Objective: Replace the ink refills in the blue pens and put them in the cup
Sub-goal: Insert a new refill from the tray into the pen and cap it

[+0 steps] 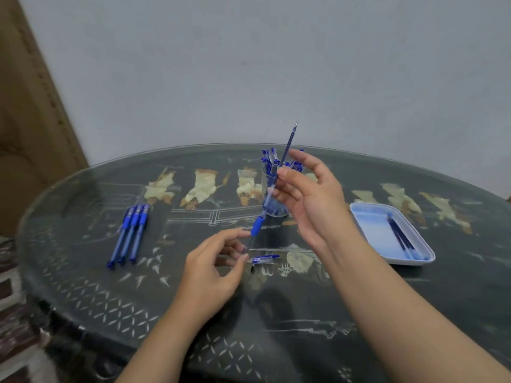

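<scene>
Dark inlaid bench [359,299]: right grip [309,200] pinches ink refill [287,145], left grip [213,272] pinches pen barrel [257,226]; mid-swap, judged; next needs straight travel.

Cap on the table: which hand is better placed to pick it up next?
Left, probably. The cap lies just beside the left hand, which holds the pen barrel low over the table; the right hand is raised higher, pinching the refill.
</scene>
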`<state>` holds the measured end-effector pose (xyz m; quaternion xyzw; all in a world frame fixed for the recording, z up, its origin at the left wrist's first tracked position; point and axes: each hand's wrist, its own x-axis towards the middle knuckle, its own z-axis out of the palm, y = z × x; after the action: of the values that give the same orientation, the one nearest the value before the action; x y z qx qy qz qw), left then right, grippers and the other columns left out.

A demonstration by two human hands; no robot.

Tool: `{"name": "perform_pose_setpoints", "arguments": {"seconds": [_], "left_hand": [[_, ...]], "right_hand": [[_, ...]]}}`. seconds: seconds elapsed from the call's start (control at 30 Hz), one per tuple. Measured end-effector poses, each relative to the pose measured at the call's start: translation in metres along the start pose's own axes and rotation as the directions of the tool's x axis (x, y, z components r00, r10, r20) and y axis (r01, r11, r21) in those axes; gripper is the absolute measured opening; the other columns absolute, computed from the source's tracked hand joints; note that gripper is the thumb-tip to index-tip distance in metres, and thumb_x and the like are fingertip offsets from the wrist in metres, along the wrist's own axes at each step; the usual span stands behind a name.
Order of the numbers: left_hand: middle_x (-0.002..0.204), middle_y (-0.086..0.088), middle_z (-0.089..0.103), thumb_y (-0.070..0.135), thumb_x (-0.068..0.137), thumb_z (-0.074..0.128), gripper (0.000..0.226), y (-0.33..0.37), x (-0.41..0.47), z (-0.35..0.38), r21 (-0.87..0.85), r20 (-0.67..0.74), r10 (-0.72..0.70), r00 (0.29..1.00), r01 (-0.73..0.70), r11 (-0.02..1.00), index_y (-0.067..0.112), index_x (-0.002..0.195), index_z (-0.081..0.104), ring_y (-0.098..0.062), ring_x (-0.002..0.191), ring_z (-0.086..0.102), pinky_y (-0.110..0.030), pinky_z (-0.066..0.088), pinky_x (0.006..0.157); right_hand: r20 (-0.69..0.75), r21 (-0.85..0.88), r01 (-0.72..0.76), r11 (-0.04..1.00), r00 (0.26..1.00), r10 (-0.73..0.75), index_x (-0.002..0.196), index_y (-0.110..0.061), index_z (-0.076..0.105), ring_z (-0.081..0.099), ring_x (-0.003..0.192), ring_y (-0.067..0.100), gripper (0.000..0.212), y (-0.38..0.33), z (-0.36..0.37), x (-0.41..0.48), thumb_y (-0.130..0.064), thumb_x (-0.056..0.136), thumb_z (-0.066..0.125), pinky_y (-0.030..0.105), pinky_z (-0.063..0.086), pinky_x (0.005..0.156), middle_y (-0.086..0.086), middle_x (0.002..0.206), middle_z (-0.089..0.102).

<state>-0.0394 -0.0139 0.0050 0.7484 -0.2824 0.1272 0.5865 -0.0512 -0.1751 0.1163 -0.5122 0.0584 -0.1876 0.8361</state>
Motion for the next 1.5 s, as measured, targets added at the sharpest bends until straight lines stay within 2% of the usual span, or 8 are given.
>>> {"name": "perform_pose_setpoints", "arguments": {"seconds": [0.2, 0.33, 0.5, 0.67, 0.8, 0.97, 1.3, 1.5], "left_hand": [[0.086, 0.002, 0.065, -0.007, 0.078, 0.072, 0.046, -0.003, 0.000, -0.003, -0.018, -0.004, -0.009, 1.000, 0.009, 1.000, 0.027, 0.108, 0.068, -0.016, 0.077, 0.065, -0.013, 0.049, 0.069], [0.085, 0.003, 0.065, -0.007, 0.078, 0.072, 0.046, -0.002, 0.000, -0.004, -0.017, 0.005, -0.010, 1.000, 0.010, 1.000, 0.029, 0.107, 0.068, -0.015, 0.078, 0.065, -0.011, 0.048, 0.068], [0.084, 0.003, 0.065, -0.008, 0.078, 0.072, 0.046, -0.001, 0.001, -0.005, -0.031, 0.005, -0.020, 1.000, 0.020, 0.999, 0.028, 0.106, 0.069, -0.014, 0.077, 0.064, -0.011, 0.048, 0.068], [0.084, 0.003, 0.065, -0.008, 0.078, 0.072, 0.045, 0.000, 0.001, -0.004, -0.057, 0.012, -0.045, 0.999, 0.046, 0.997, 0.029, 0.105, 0.069, -0.014, 0.076, 0.064, -0.011, 0.047, 0.067], [0.083, 0.004, 0.065, -0.006, 0.079, 0.072, 0.044, 0.000, 0.002, -0.003, -0.075, 0.022, -0.077, 0.997, 0.078, 0.994, 0.030, 0.104, 0.070, -0.014, 0.075, 0.064, -0.013, 0.048, 0.066], [0.085, 0.006, 0.066, -0.005, 0.080, 0.071, 0.044, 0.000, 0.003, -0.004, -0.084, 0.029, -0.089, 0.996, 0.092, 0.992, 0.031, 0.105, 0.070, -0.015, 0.078, 0.064, -0.015, 0.049, 0.066], [0.084, 0.002, 0.065, -0.007, 0.080, 0.071, 0.044, 0.000, 0.003, -0.006, -0.093, 0.026, -0.068, 0.997, 0.070, 0.993, 0.028, 0.106, 0.071, -0.015, 0.077, 0.064, -0.014, 0.048, 0.066], [0.084, 0.004, 0.065, -0.008, 0.079, 0.071, 0.045, 0.001, 0.003, -0.006, -0.083, 0.034, -0.043, 0.999, 0.046, 0.995, 0.029, 0.105, 0.070, -0.015, 0.078, 0.064, -0.013, 0.048, 0.066]], "right_hand": [[-0.012, -0.062, 0.004, 0.998, 1.000, -0.004, 0.110, -0.013, 0.062, 0.063, 0.076, 0.022, 0.031, 0.003, 0.004, -0.001, 0.008, 0.088, 0.064, 0.033, 0.059, 0.072, 0.015, 0.092, 0.067], [-0.023, -0.082, 0.006, 0.997, 1.000, -0.008, 0.111, -0.013, 0.061, 0.063, 0.072, 0.020, 0.032, 0.007, 0.003, -0.002, 0.008, 0.088, 0.063, 0.035, 0.058, 0.075, 0.010, 0.085, 0.068], [-0.028, -0.053, 0.024, 0.998, 0.999, -0.025, 0.109, -0.012, 0.060, 0.063, 0.069, 0.020, 0.029, 0.007, 0.003, -0.001, 0.009, 0.088, 0.063, 0.032, 0.060, 0.070, 0.012, 0.086, 0.067], [-0.031, -0.128, 0.093, 0.987, 0.995, -0.098, 0.109, -0.016, 0.060, 0.065, 0.063, 0.019, 0.030, 0.007, 0.003, -0.003, 0.006, 0.089, 0.064, 0.038, 0.053, 0.072, 0.009, 0.086, 0.068], [-0.018, -0.140, 0.120, 0.983, 0.992, -0.123, 0.108, -0.016, 0.060, 0.065, 0.064, 0.019, 0.030, 0.006, 0.004, -0.005, 0.006, 0.090, 0.063, 0.033, 0.056, 0.070, 0.006, 0.084, 0.068], [-0.033, -0.150, 0.105, 0.983, 0.993, -0.111, 0.109, -0.016, 0.060, 0.065, 0.063, 0.017, 0.030, 0.009, 0.002, -0.003, 0.007, 0.090, 0.063, 0.040, 0.051, 0.074, 0.004, 0.081, 0.068], [-0.048, 0.033, 0.006, 0.999, 0.999, -0.005, 0.113, -0.011, 0.059, 0.060, 0.080, 0.028, 0.031, 0.009, -0.001, 0.005, 0.009, 0.089, 0.061, 0.029, 0.057, 0.063, 0.012, 0.083, 0.067], [-0.063, 0.016, -0.007, 1.000, 0.998, 0.008, 0.111, -0.011, 0.059, 0.061, 0.073, 0.023, 0.030, 0.008, 0.000, 0.007, 0.009, 0.089, 0.061, 0.029, 0.057, 0.063, 0.010, 0.080, 0.068]]}}
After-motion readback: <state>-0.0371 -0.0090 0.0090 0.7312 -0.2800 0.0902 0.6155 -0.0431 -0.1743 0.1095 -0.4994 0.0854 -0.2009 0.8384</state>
